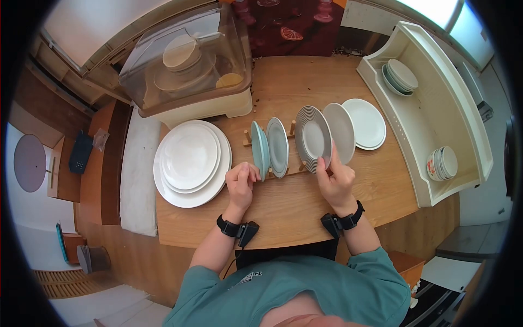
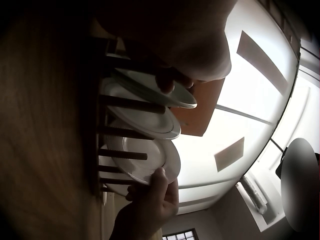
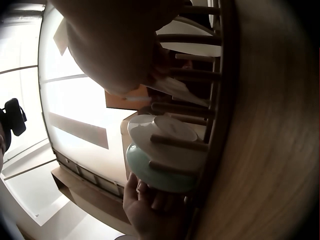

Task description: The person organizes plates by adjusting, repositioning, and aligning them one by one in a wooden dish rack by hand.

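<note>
My right hand (image 1: 336,182) pinches the near rim of a ribbed grey plate (image 1: 315,139), thumb on its front face. The plate stands on edge at a wooden peg rack (image 1: 294,173). In the left wrist view that thumb presses the plate (image 2: 142,152) near its rim. Loosely curled, my left hand (image 1: 240,184) is beside two pale green plates (image 1: 257,147), fingertips right at the rim. The right wrist view shows these fingers below a green plate (image 3: 157,172). A blue-grey plate (image 1: 278,147) stands upright between the pegs. Another grey plate (image 1: 340,131) stands behind the ribbed one.
Large white plates (image 1: 190,155) are stacked at the left, smaller white plates (image 1: 365,122) at the right. A lidded dish box (image 1: 190,71) stands at the back left. At the right, an open cream tray (image 1: 436,109) holds stacked bowls (image 1: 400,76) and patterned bowls (image 1: 442,163).
</note>
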Motion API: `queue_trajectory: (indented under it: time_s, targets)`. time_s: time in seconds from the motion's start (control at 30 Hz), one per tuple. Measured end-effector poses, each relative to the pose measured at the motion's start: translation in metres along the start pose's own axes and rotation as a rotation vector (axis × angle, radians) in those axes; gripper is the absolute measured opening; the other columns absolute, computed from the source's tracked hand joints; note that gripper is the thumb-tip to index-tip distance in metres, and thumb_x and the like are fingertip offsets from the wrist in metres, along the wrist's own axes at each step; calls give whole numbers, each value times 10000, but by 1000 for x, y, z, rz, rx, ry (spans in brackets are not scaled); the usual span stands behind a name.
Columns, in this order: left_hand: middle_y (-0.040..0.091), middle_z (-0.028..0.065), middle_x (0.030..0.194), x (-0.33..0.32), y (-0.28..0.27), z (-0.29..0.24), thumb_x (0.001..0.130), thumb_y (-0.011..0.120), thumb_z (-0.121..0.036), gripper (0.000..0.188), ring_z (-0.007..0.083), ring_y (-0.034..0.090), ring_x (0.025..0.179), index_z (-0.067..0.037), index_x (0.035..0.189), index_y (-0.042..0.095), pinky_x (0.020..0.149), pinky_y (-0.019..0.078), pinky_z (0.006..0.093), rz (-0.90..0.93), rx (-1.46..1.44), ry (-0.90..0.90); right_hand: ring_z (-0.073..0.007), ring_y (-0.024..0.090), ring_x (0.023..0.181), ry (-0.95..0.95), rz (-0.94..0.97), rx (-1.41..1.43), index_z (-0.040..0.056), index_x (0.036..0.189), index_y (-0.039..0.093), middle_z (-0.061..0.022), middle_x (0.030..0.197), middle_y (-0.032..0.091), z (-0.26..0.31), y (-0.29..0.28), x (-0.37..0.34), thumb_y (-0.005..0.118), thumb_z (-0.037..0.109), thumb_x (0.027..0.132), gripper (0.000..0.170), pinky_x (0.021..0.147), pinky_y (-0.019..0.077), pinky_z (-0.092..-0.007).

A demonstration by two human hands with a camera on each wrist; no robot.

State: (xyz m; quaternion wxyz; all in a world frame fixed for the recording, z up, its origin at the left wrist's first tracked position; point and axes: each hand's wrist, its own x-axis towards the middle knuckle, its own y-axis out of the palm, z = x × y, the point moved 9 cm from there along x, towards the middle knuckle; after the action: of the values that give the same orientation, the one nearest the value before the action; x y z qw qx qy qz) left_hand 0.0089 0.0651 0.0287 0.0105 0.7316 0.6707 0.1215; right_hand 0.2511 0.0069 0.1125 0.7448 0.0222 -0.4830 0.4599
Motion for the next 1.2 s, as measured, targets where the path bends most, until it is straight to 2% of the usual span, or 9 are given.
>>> queue_trajectory:
  time_s: [0.07, 0.3, 0.67, 0.73, 0.8, 0.93, 0.97, 1.03, 1.2]
  targets:
    - [572, 114, 676, 1, 1, -1, 1043, 431, -203, 442, 153, 525, 635, -3, 653, 485, 565, 370, 268, 13, -52, 53, -169, 579, 459, -19, -31, -43, -169, 1284, 573, -88, 564, 555, 1, -4, 1, 679, -46, 851, 462, 491, 469, -284]
    - [577, 116, 689, 1, 1, 1, 1041, 436, -196, 434, 155, 523, 643, -2, 655, 484, 578, 381, 271, 29, -23, 21, -168, 583, 468, 10, -20, -60, -168, 1292, 568, -97, 578, 560, -5, -1, -1, 687, -43, 852, 472, 497, 473, -287]
    - [575, 105, 694, 2, 2, 1, 1073, 421, -235, 452, 141, 519, 647, -33, 671, 468, 576, 386, 263, 35, -76, 31, -168, 572, 487, 36, -41, 24, -79, 1351, 570, -98, 597, 562, -13, 4, -9, 680, 1, 875, 495, 518, 483, -297]
    - [576, 101, 685, 4, 2, 2, 1076, 420, -247, 459, 134, 513, 630, -37, 671, 473, 556, 375, 255, 40, -67, 27, -168, 572, 485, 37, -35, 28, -71, 1356, 568, -98, 596, 564, -16, 6, -10, 682, 8, 875, 501, 517, 483, -300]
    - [589, 93, 685, 4, 2, 3, 1076, 406, -280, 460, 100, 438, 540, -69, 676, 485, 495, 314, 230, 24, -71, 49, -167, 572, 483, 44, -25, 29, -64, 1362, 567, -98, 594, 567, -17, 7, -14, 685, 15, 874, 508, 516, 483, -302]
    - [592, 82, 664, 4, 3, -2, 1080, 403, -309, 488, 102, 429, 505, -77, 659, 485, 481, 311, 234, 34, -21, 72, -165, 580, 479, 71, 16, 29, -43, 1376, 564, -92, 587, 581, -17, 7, -13, 697, 37, 870, 529, 514, 485, -299]
    - [592, 82, 664, 4, 2, -3, 1080, 403, -309, 488, 102, 429, 505, -77, 659, 485, 481, 311, 234, 30, -18, 82, -165, 583, 478, 89, 16, 35, -40, 1378, 563, -90, 584, 586, -17, 8, -13, 701, 44, 870, 534, 513, 486, -297]
    - [574, 90, 668, 4, 1, 1, 1084, 424, -278, 493, 129, 500, 603, -46, 655, 492, 544, 352, 255, 44, -46, 27, -165, 582, 474, 98, 20, 46, -41, 1380, 560, -87, 582, 589, -18, 9, -14, 702, 45, 870, 536, 512, 485, -295]
    - [550, 75, 646, 5, 3, -2, 1084, 440, -291, 498, 135, 513, 610, -45, 653, 493, 540, 347, 255, 57, -61, 62, -166, 584, 465, 92, 40, 30, -50, 1379, 554, -86, 577, 596, -14, 6, -12, 704, 46, 871, 538, 508, 487, -294]
